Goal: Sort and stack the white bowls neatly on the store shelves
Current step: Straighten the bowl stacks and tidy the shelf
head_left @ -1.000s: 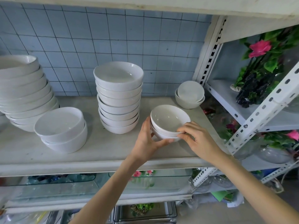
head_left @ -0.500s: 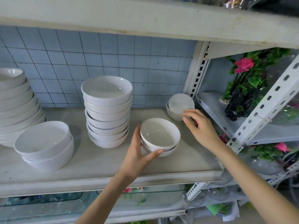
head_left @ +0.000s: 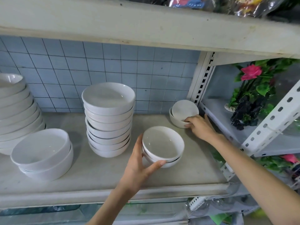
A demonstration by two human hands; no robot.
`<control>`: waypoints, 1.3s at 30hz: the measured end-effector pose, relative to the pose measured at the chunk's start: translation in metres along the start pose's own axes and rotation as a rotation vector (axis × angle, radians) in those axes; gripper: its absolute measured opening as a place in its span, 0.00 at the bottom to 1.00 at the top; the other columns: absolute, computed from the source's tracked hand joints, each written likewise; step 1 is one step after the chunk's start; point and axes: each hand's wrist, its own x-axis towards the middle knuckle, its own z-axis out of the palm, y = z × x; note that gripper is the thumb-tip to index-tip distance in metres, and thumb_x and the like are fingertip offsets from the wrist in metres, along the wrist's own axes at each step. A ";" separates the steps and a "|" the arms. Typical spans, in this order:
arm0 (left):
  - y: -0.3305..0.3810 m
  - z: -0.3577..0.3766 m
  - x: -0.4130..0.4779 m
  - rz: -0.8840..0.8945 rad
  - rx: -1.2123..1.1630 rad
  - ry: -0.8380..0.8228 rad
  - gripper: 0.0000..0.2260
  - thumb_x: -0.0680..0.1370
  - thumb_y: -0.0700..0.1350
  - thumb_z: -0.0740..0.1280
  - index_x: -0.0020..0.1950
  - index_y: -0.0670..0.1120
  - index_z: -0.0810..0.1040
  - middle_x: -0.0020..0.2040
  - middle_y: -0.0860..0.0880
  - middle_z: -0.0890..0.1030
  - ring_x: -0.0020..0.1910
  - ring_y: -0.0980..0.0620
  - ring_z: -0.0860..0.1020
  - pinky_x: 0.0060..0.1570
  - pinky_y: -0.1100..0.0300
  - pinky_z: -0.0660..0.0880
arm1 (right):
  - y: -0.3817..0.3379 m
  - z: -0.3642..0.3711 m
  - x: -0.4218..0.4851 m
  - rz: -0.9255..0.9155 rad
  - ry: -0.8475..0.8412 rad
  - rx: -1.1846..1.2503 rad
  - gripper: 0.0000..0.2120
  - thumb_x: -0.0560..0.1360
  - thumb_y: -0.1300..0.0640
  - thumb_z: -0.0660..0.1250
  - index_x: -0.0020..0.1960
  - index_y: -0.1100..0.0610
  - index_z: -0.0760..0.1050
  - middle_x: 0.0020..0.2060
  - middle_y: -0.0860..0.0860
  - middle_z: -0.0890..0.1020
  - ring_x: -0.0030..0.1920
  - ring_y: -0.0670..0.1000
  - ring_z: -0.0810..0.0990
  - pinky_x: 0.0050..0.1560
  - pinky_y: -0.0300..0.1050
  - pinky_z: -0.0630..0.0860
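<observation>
A short stack of small white bowls (head_left: 163, 144) stands near the front of the grey shelf (head_left: 97, 174). My left hand (head_left: 139, 164) cups its left side, thumb under the front rim. At the back right corner sit small white bowls (head_left: 184, 112), the top one tilted. My right hand (head_left: 200, 127) grips their front rim, fingers curled over it. A tall stack of wider bowls (head_left: 108, 119) stands in the middle. Two large bowls (head_left: 43, 153) lie at the front left, and a leaning stack (head_left: 16, 108) fills the far left.
A white perforated upright (head_left: 203, 78) bounds the shelf on the right. Beyond it, a side shelf holds artificial flowers (head_left: 251, 88). A board (head_left: 146, 25) runs overhead. Blue tiles back the shelf. Glassware sits on the level below.
My right hand left the front small stack and reached back right, now gripping the corner bowls. My left hand stays on the front stack. The camera tilted upward.
</observation>
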 end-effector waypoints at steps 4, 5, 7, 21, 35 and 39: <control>0.000 -0.001 0.000 -0.005 0.012 0.002 0.43 0.67 0.52 0.77 0.75 0.55 0.56 0.68 0.60 0.70 0.66 0.66 0.69 0.62 0.72 0.66 | 0.002 0.000 0.003 0.006 0.032 0.043 0.08 0.77 0.59 0.63 0.54 0.52 0.78 0.56 0.51 0.80 0.62 0.55 0.72 0.70 0.60 0.53; 0.000 -0.001 -0.001 -0.005 0.015 0.004 0.43 0.67 0.52 0.77 0.74 0.56 0.56 0.68 0.60 0.70 0.66 0.66 0.69 0.61 0.73 0.66 | 0.003 -0.001 0.003 0.001 0.040 0.041 0.07 0.77 0.59 0.65 0.53 0.52 0.78 0.56 0.51 0.79 0.61 0.55 0.72 0.70 0.59 0.55; 0.002 0.000 -0.001 -0.003 0.008 0.008 0.41 0.67 0.51 0.77 0.72 0.58 0.57 0.67 0.62 0.70 0.65 0.67 0.69 0.59 0.74 0.66 | 0.001 -0.005 0.004 -0.015 0.064 0.061 0.05 0.75 0.58 0.68 0.50 0.52 0.77 0.52 0.50 0.77 0.58 0.54 0.72 0.66 0.56 0.62; 0.006 -0.001 -0.002 0.007 0.037 0.002 0.45 0.65 0.56 0.76 0.76 0.51 0.56 0.69 0.59 0.69 0.66 0.66 0.69 0.62 0.72 0.66 | -0.003 -0.027 0.014 0.037 0.049 0.380 0.05 0.77 0.62 0.64 0.47 0.62 0.78 0.46 0.54 0.80 0.49 0.51 0.75 0.42 0.38 0.67; 0.008 0.001 -0.008 0.032 0.091 0.098 0.44 0.65 0.64 0.71 0.74 0.55 0.51 0.75 0.55 0.61 0.73 0.62 0.62 0.73 0.56 0.61 | -0.027 -0.071 0.002 0.037 0.399 0.519 0.08 0.79 0.62 0.61 0.54 0.64 0.77 0.46 0.53 0.77 0.47 0.50 0.73 0.39 0.37 0.62; 0.019 0.003 -0.020 0.227 0.280 0.128 0.41 0.71 0.68 0.65 0.76 0.57 0.47 0.77 0.60 0.51 0.76 0.61 0.51 0.74 0.62 0.52 | -0.032 -0.086 -0.027 -0.040 0.438 0.580 0.07 0.78 0.62 0.61 0.51 0.62 0.77 0.46 0.54 0.78 0.47 0.50 0.73 0.44 0.38 0.64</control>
